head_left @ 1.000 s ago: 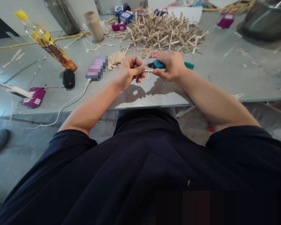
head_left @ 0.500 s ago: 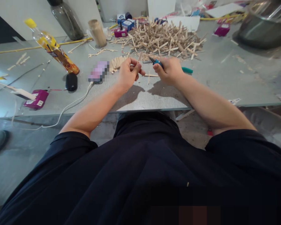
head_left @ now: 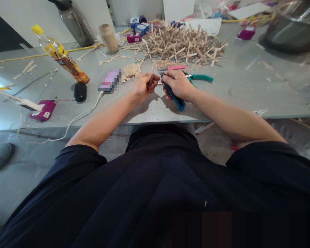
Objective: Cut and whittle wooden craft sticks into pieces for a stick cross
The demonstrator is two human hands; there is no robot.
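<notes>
Two bare hands work over one grey desk [head_left: 235, 93], each clamped on a single thing. The right hand [head_left: 179, 84] has its fingers wrapped round one blue plastic utility knife [head_left: 179, 102], held just above the desk near its front edge; its long axis runs slantwise, butt toward the person, blade away and leftward. The fingers of the left hand [head_left: 146, 86] pinch one thin, flat wooden stick [head_left: 153, 70], its free end pointing away from the person. Just behind the right hand lies one pair of teal-handled pliers [head_left: 203, 78]. One heap of pale wooden sticks [head_left: 181, 41] (far too many to count) spreads beyond. Two bottles stand at left: a clear, yellow-capped plastic bottle [head_left: 63, 58], amber-brown near its base (liquid or label, I cannot tell), and a smoky-grey bottle [head_left: 76, 26], contents unclear.
</notes>
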